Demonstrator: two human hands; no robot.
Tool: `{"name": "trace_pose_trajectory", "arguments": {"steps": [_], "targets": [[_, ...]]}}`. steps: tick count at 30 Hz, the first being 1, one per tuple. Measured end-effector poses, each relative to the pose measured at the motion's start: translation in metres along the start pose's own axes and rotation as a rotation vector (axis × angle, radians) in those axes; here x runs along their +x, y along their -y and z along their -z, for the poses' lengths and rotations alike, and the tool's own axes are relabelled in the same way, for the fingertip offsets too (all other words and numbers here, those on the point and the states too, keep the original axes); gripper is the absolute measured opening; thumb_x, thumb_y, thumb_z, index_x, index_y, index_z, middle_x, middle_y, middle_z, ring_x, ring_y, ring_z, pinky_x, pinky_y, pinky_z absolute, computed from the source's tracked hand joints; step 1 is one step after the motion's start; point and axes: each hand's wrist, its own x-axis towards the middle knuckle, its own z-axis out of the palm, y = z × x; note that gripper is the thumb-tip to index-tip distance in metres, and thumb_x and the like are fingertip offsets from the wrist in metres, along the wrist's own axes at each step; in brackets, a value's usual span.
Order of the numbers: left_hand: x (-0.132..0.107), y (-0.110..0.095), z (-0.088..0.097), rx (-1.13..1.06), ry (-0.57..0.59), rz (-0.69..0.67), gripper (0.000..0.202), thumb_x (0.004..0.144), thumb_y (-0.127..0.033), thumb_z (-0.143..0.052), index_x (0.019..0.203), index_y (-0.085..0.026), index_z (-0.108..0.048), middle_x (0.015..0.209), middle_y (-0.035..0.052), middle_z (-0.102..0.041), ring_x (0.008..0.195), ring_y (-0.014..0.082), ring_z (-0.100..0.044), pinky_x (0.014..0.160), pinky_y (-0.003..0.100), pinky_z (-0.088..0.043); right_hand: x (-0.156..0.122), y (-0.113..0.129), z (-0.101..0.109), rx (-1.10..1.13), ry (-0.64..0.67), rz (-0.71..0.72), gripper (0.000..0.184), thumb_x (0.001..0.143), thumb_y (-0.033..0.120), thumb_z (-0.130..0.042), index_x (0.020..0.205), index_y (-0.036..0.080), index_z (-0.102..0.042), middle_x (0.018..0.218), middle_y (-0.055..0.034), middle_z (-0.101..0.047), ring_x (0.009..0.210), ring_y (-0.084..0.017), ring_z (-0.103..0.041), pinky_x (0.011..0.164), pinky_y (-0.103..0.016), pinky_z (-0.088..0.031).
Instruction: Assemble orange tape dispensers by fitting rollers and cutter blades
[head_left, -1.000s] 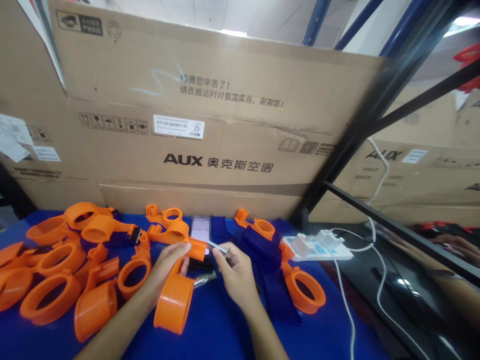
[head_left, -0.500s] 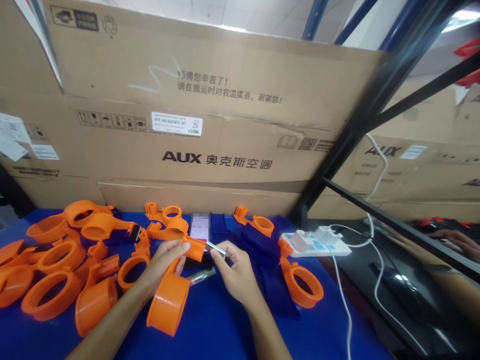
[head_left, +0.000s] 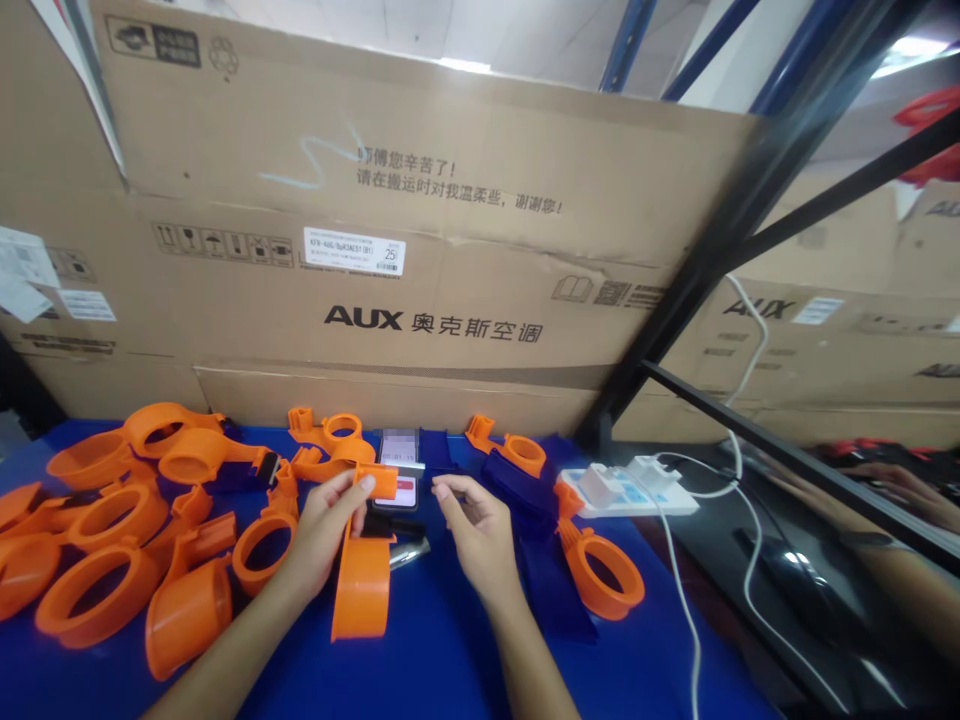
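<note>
My left hand (head_left: 330,515) is closed around an orange plastic tape dispenser (head_left: 361,590), pinching its upper end while the wide ring hangs below. A toothed silver metal strip (head_left: 409,467) shows beside the dispenser's top; whether it is seated there I cannot tell. To the right, my right hand (head_left: 476,525) is apart from the dispenser, fingers loosely curled and nothing visible in them. Between and beyond the hands lies a phone (head_left: 397,448) with a timer on its screen, partly covered by the dispenser. Under it are a dark object (head_left: 397,526) and a shiny silver piece (head_left: 409,552).
Several orange dispensers (head_left: 97,590) crowd the left of the blue table (head_left: 450,660). Another dispenser (head_left: 606,575) lies right, beside dark blue pieces (head_left: 551,580) and a white power strip (head_left: 637,490) with cables. A large carton (head_left: 435,270) stands behind. Another person's arm (head_left: 885,560) is at far right.
My right hand has let go of the metal strip and drawn slightly right. The dispenser in my left hand has turned, its ring now hanging more upright and further right.
</note>
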Motion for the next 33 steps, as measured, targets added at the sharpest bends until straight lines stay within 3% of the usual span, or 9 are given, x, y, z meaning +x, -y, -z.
{"name": "trace_pose_trajectory", "arguments": {"steps": [6, 12, 19, 23, 26, 30, 33], "targets": [[0.0, -0.002, 0.0, 0.076, 0.009, -0.023, 0.038, 0.087, -0.052, -0.072, 0.073, -0.019, -0.06, 0.054, -0.005, -0.051, 0.051, 0.0101, -0.042, 0.052, 0.022, -0.031, -0.001, 0.005, 0.002, 0.003, 0.08, 0.024, 0.028, 0.094, 0.045, -0.067, 0.103, 0.022, -0.081, 0.1, -0.0086, -0.075, 0.073, -0.019, -0.064, 0.056, -0.027, -0.05], [-0.001, -0.003, -0.001, 0.111, 0.019, -0.027, 0.034, 0.087, -0.053, -0.071, 0.081, -0.02, -0.065, 0.053, -0.0054, -0.051, 0.051, 0.0106, -0.043, 0.053, 0.022, -0.032, -0.001, 0.005, 0.002, 0.025, -0.012, -0.007, 0.031, 0.095, 0.044, -0.066, 0.112, 0.022, -0.079, 0.097, -0.0076, -0.075, 0.069, -0.017, -0.061, 0.057, -0.027, -0.05], [-0.001, 0.001, 0.0, 0.08, 0.04, -0.013, 0.038, 0.089, -0.054, -0.069, 0.074, -0.02, -0.061, 0.053, -0.0049, -0.052, 0.05, 0.0104, -0.041, 0.052, 0.023, -0.031, -0.002, 0.003, 0.003, 0.11, 0.082, -0.006, 0.028, 0.095, 0.041, -0.068, 0.115, 0.026, -0.079, 0.089, -0.0035, -0.067, 0.061, -0.013, -0.053, 0.058, -0.027, -0.048], [-0.006, -0.006, -0.007, 0.069, 0.059, -0.022, 0.037, 0.089, -0.051, -0.07, 0.071, -0.02, -0.061, 0.053, -0.0047, -0.05, 0.05, 0.0106, -0.04, 0.053, 0.023, -0.033, -0.003, 0.002, 0.002, 0.124, 0.143, -0.016, 0.029, 0.096, 0.042, -0.067, 0.118, 0.028, -0.079, 0.103, -0.0055, -0.066, 0.066, -0.013, -0.055, 0.059, -0.028, -0.049], [-0.009, -0.015, -0.013, 0.057, 0.066, -0.074, 0.029, 0.088, -0.045, -0.073, 0.077, -0.02, -0.067, 0.054, -0.0051, -0.05, 0.051, 0.0108, -0.04, 0.055, 0.022, -0.034, -0.004, 0.002, 0.0, 0.116, 0.235, -0.012, 0.033, 0.097, 0.043, -0.065, 0.126, 0.03, -0.075, 0.121, -0.0073, -0.064, 0.078, -0.015, -0.059, 0.067, -0.029, -0.053], [-0.011, -0.02, -0.015, 0.075, 0.072, -0.093, 0.023, 0.089, -0.042, -0.072, 0.084, -0.019, -0.072, 0.055, -0.0052, -0.049, 0.052, 0.0114, -0.042, 0.054, 0.022, -0.034, -0.005, 0.002, -0.001, 0.102, 0.366, 0.029, 0.04, 0.098, 0.043, -0.066, 0.135, 0.032, -0.069, 0.127, -0.007, -0.061, 0.1, -0.019, -0.062, 0.09, -0.036, -0.055], [-0.011, -0.019, -0.014, 0.097, 0.087, -0.075, 0.026, 0.09, -0.044, -0.071, 0.083, -0.019, -0.071, 0.057, -0.0051, -0.05, 0.055, 0.0117, -0.044, 0.055, 0.022, -0.035, -0.006, 0.001, -0.002, 0.083, 0.405, 0.027, 0.043, 0.098, 0.044, -0.065, 0.139, 0.032, -0.065, 0.131, -0.0071, -0.058, 0.099, -0.018, -0.062, 0.089, -0.036, -0.057]]}}
